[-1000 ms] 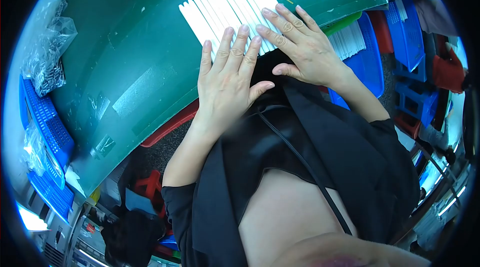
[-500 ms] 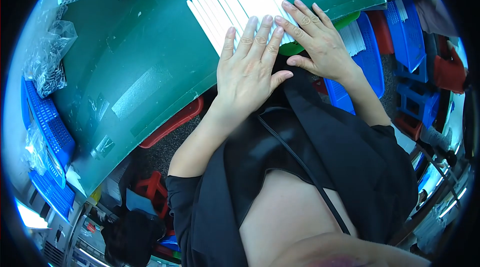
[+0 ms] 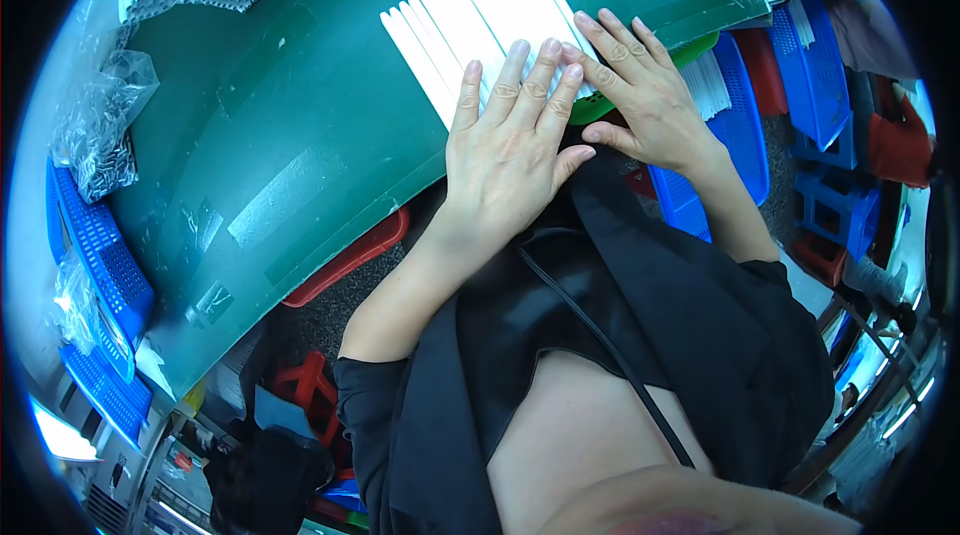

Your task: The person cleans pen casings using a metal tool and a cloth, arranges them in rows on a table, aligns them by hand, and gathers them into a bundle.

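Note:
Several slim white sticks (image 3: 490, 10) lie side by side in a flat row on the green table, their rounded ends pointing away from me. My left hand (image 3: 515, 135) rests on the near part of the row, its fingers stretched out and a little apart. At the row's right side, my right hand (image 3: 640, 85) lies with fingers extended; its index fingertip is close to the left hand's fingertips. Under the near right corner of the row, part of a green basket (image 3: 592, 109) shows at the table edge. The hands hide the near ends of the sticks.
The green table (image 3: 300, 105) curves around in front of me. A clear plastic bag of small metal parts (image 3: 110, 165) lies at its left end, near blue baskets (image 3: 100, 245). To the right stand a blue basket with white sticks (image 3: 740, 125) and stools (image 3: 835, 205).
Both hands and the row of sticks appear slightly lower and to the right, as does the table. The sticks lie closer together, with fewer visible gaps. The fingers stay spread on them.

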`<state>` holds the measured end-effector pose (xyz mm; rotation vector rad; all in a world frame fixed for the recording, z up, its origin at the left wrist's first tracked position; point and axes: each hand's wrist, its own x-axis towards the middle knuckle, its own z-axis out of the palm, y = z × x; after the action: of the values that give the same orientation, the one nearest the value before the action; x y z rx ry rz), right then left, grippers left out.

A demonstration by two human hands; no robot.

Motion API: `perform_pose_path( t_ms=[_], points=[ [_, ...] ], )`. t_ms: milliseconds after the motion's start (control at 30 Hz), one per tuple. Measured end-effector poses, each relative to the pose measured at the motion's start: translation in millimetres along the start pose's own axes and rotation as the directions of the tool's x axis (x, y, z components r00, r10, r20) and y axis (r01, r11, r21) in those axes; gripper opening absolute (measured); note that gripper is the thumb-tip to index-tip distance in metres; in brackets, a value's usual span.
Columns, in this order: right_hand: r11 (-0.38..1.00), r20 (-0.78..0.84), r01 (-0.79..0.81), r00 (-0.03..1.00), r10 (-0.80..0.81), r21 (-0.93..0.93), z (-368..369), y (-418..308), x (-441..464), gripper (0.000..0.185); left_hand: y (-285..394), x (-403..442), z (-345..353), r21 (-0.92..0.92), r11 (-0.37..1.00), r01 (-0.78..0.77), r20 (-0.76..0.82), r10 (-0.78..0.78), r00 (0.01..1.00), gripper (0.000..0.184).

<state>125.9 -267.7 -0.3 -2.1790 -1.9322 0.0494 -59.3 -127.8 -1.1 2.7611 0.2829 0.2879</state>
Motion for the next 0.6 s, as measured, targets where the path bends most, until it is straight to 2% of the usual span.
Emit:
perform_pose_path(
  t_ms=[333, 600],
  points=[
    [1.0, -0.027, 0.001, 1.0, -0.001, 0.006, 3.0, -2.2, -4.9, 0.086, -19.0, -42.3, -24.0, 0.087, 0.99, 0.108, 0.093, -0.116, 0.989, 0.068],
    [0.998, -0.063, -0.011, 0.998, 0.007, -0.055, 5.7, -3.5, -8.0, 0.08, -41.8, -95.4, -42.8, 0.158, 0.957, 0.243, 0.057, -0.254, 0.965, 0.065]
  ],
)
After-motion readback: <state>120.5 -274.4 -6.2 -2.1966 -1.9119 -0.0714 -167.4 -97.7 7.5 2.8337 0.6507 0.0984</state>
